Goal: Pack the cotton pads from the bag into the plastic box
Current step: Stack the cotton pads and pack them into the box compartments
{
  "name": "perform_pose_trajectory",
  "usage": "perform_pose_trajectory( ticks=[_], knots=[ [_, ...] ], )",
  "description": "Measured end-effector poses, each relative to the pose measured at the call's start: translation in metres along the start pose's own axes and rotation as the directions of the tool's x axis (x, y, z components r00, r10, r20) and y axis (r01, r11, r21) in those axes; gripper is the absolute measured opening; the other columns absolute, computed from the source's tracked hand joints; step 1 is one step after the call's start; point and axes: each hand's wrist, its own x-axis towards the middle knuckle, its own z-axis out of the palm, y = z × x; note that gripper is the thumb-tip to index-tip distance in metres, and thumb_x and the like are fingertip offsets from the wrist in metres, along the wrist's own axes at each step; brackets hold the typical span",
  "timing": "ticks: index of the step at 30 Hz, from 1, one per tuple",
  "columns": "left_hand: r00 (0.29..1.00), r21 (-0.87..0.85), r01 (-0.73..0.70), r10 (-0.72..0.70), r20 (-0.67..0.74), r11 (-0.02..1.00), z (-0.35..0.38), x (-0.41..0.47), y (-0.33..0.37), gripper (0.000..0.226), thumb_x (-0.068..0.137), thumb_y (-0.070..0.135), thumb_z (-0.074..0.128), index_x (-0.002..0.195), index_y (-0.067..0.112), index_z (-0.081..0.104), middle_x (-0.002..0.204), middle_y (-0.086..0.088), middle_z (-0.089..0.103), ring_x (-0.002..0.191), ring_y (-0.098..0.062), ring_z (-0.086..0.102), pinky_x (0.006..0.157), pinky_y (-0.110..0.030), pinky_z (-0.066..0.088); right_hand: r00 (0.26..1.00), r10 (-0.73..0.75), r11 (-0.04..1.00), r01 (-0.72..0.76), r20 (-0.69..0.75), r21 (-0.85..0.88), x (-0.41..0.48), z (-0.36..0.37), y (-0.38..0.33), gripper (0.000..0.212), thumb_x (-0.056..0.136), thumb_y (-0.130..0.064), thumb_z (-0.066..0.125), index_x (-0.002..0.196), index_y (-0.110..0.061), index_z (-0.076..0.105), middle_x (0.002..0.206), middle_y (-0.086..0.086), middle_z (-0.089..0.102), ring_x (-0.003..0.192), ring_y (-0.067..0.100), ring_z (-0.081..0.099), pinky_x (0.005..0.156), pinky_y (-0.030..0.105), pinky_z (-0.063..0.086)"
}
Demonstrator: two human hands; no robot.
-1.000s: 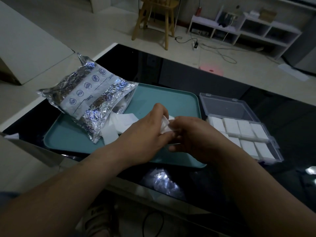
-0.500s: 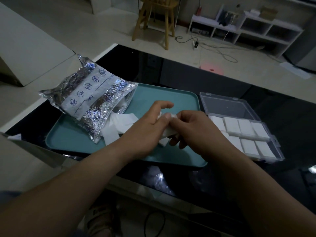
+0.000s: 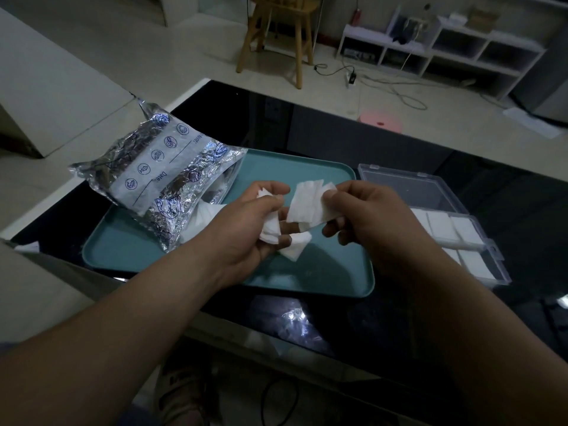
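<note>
Dark shiny table (image 3: pixel 338 139) in a dim room. Pinched by the curled thumb and fingers of the right hand (image 3: pixel 368 216), one flat white cotton pad (image 3: pixel 307 204), held up over the teal tray (image 3: pixel 292 167). Squeezed in the curled fingers of the left hand (image 3: pixel 246 222), a bunch of pads (image 3: pixel 270 232), one corner poking out below. Small gap between the two hands. Bare tray past the fingertips and under them. Right of the right fingers, just beside the tray's edge, the clear plastic box (image 3: pixel 408 192) with its lid open and white boxed pads (image 3: pixel 442 226) lying flat in rows. Left of the left fingers, the crinkly silver bag (image 3: pixel 159 176), lying partly on the tray and partly past its far left edge, with loose pads (image 3: pixel 199 219) spilling from its mouth. On its white strip, small round blue pictures and the word "Date". Other writing too small to read. Far beyond, a wooden stool (image 3: pixel 276 35) and a white shelf (image 3: pixel 439 47).
</note>
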Motion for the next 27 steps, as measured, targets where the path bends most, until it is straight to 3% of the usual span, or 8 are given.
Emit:
perform_pose_trajectory(
  ticks=[4, 8, 12, 16, 19, 23, 25, 27],
  knots=[
    [0.999, 0.037, 0.029, -0.031, 0.044, 0.999, -0.002, -0.002, -0.001, 0.032, 0.1, -0.001, 0.039, 0.123, 0.015, 0.055, 0.084, -0.016, 0.057, 0.059, -0.019, 0.051, 0.052, -0.027, 0.034, 0.999, -0.009, 1.0, 0.009, 0.052, 0.006, 0.001, -0.006, -0.002, 0.015, 0.103, -0.013, 0.06, 0.094, -0.007, 0.071, 0.062, 0.0, 0.065, 0.062, 0.017, 0.063, 0.057, 0.029, 0.047],
    [1.0, 0.104, -0.003, 0.0, 0.024, 0.995, 0.003, -0.001, -0.004, 0.022, 0.102, 0.01, 0.046, 0.118, 0.019, 0.058, 0.077, -0.007, 0.055, 0.058, -0.015, 0.047, 0.053, -0.026, 0.03, 0.998, 0.011, 0.999, -0.009, 0.062, -0.032, 0.001, -0.005, -0.002, 0.017, 0.101, -0.011, 0.058, 0.088, -0.007, 0.069, 0.058, 0.003, 0.062, 0.058, 0.018, 0.06, 0.054, 0.03, 0.045],
    [0.993, 0.263, -0.108, 0.115, -0.009, 0.959, 0.004, 0.001, -0.009, 0.017, 0.1, 0.025, 0.051, 0.116, 0.026, 0.058, 0.094, -0.01, 0.056, 0.072, -0.02, 0.057, 0.059, -0.033, 0.038, 0.999, -0.035, 0.972, 0.031, -0.013, -0.234, 0.001, 0.004, 0.004, 0.02, 0.097, -0.014, 0.06, 0.079, -0.01, 0.068, 0.056, 0.006, 0.066, 0.05, 0.015, 0.059, 0.052, 0.033, 0.045],
    [0.992, 0.333, -0.087, 0.053, 0.112, 0.939, 0.01, -0.011, -0.016, 0.031, 0.101, 0.041, 0.055, 0.127, 0.024, 0.057, 0.109, -0.022, 0.07, 0.089, -0.026, 0.064, 0.068, -0.036, 0.041, 0.996, -0.036, 0.976, 0.053, 0.085, -0.213, -0.004, 0.015, 0.004, 0.021, 0.099, -0.024, 0.063, 0.084, -0.014, 0.074, 0.067, 0.009, 0.074, 0.057, 0.017, 0.063, 0.056, 0.035, 0.048],
    [0.997, 0.236, -0.051, 0.035, 0.071, 0.97, 0.01, -0.01, -0.015, 0.028, 0.108, 0.024, 0.046, 0.129, 0.011, 0.057, 0.101, -0.022, 0.065, 0.078, -0.024, 0.063, 0.059, -0.031, 0.04, 0.993, -0.032, 0.985, 0.05, 0.11, -0.167, -0.002, 0.012, 0.006, 0.022, 0.101, -0.028, 0.065, 0.089, -0.016, 0.078, 0.071, 0.012, 0.074, 0.062, 0.022, 0.061, 0.061, 0.039, 0.046],
    [0.997, -0.019, 0.075, -0.075, -0.01, 0.997, 0.004, -0.004, -0.007, 0.029, 0.106, 0.02, 0.042, 0.124, 0.016, 0.065, 0.1, -0.02, 0.058, 0.08, -0.032, 0.058, 0.058, -0.031, 0.04, 0.998, -0.046, 0.988, 0.051, 0.041, -0.145, 0.003, -0.001, 0.006, 0.018, 0.103, -0.024, 0.063, 0.092, -0.016, 0.075, 0.063, 0.003, 0.069, 0.06, 0.019, 0.058, 0.059, 0.035, 0.046],
    [0.989, -0.125, 0.143, -0.14, 0.039, 0.982, 0.002, -0.006, -0.002, 0.032, 0.105, 0.022, 0.045, 0.131, 0.016, 0.063, 0.097, -0.019, 0.058, 0.072, -0.028, 0.061, 0.052, -0.027, 0.044, 0.998, -0.053, 0.994, 0.055, 0.028, -0.091, 0.005, -0.007, 0.005, 0.016, 0.104, -0.021, 0.062, 0.094, -0.014, 0.073, 0.064, -0.001, 0.068, 0.062, 0.017, 0.059, 0.058, 0.032, 0.044],
    [0.975, -0.182, 0.206, -0.186, 0.119, 0.961, 0.004, -0.009, 0.002, 0.036, 0.101, 0.022, 0.048, 0.134, 0.013, 0.06, 0.102, -0.023, 0.065, 0.082, -0.031, 0.068, 0.055, -0.027, 0.05, 0.996, -0.073, 0.996, 0.075, 0.05, -0.052, 0.006, -0.013, 0.002, 0.015, 0.103, -0.019, 0.062, 0.094, -0.012, 0.073, 0.066, -0.001, 0.069, 0.063, 0.016, 0.059, 0.057, 0.03, 0.044]
  ],
)
